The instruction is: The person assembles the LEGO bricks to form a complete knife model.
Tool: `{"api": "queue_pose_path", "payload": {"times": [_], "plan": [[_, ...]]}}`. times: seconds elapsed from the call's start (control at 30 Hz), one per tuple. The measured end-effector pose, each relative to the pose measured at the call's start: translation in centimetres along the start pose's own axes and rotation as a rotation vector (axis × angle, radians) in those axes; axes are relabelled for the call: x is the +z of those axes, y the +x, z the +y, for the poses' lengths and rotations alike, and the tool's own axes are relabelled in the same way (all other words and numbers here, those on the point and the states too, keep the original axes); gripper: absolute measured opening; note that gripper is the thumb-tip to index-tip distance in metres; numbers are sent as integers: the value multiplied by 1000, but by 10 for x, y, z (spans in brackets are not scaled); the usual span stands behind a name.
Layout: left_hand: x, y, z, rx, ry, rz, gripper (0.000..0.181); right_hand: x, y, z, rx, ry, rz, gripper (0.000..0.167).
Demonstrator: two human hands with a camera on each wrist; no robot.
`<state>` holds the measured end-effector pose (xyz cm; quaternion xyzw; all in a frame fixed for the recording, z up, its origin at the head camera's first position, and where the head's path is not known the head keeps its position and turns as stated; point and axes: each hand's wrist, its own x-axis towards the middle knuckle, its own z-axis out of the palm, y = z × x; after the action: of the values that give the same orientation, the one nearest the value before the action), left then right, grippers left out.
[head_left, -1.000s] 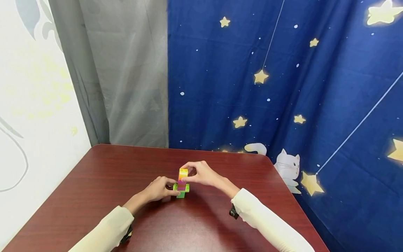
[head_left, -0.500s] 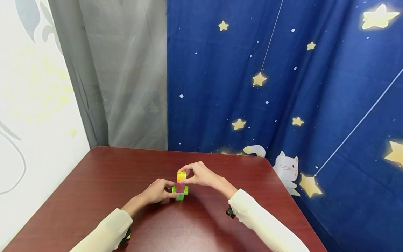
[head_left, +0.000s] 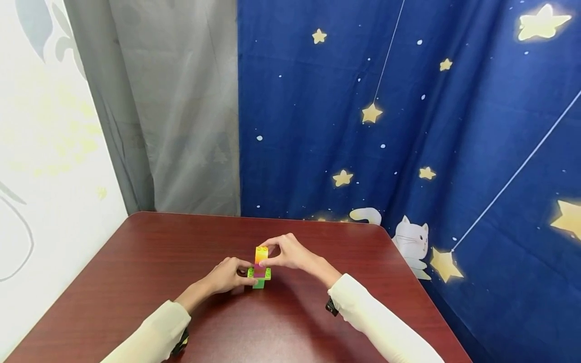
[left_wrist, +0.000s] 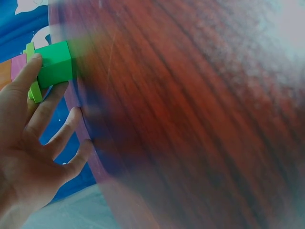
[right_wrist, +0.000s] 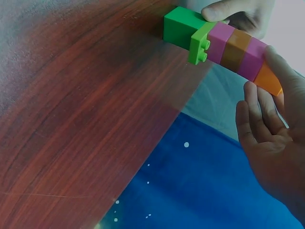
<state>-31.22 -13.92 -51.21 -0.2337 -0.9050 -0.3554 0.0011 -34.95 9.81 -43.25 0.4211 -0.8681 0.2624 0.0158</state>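
A tower of toy building bricks stands upright on the table. At its foot is a green brick (right_wrist: 183,27), topped by a wider lime plate (right_wrist: 198,46) with studs on its overhanging ends. Above come a pink brick (right_wrist: 219,43), an orange brick (right_wrist: 235,51), a second pink brick (right_wrist: 251,60) and an orange-yellow top brick (head_left: 261,254). My left hand (head_left: 225,275) grips the tower low down, thumb and finger at the green brick and lime plate. With thumb and fingers, my right hand (head_left: 290,253) pinches the top near the upper pink and orange-yellow bricks.
The dark red wooden table (head_left: 254,327) extends around the tower. Beyond its far edge hang a grey curtain (head_left: 190,126) and a blue starry curtain (head_left: 317,126). A pale patterned wall (head_left: 54,201) borders the left side.
The head view has shifted slightly, so the tower appears a little lower and further left. Both hands keep their hold on it. The tower's lean to the right looks slightly smaller.
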Motion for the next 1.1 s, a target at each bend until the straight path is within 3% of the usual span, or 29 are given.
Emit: {"api": "queue_pose_path", "payload": {"times": [0.27,0.67,1.1], "plan": [[3,1,3,-29,-10,-10,52,4,-4,4,18,12,7,43],[4,-2,3,-26,-9,0,53,14,-9,7,25,73,44,42],[1,0,-1,47,29,19,43,21,-14,9,-89,150,85,50]]}}
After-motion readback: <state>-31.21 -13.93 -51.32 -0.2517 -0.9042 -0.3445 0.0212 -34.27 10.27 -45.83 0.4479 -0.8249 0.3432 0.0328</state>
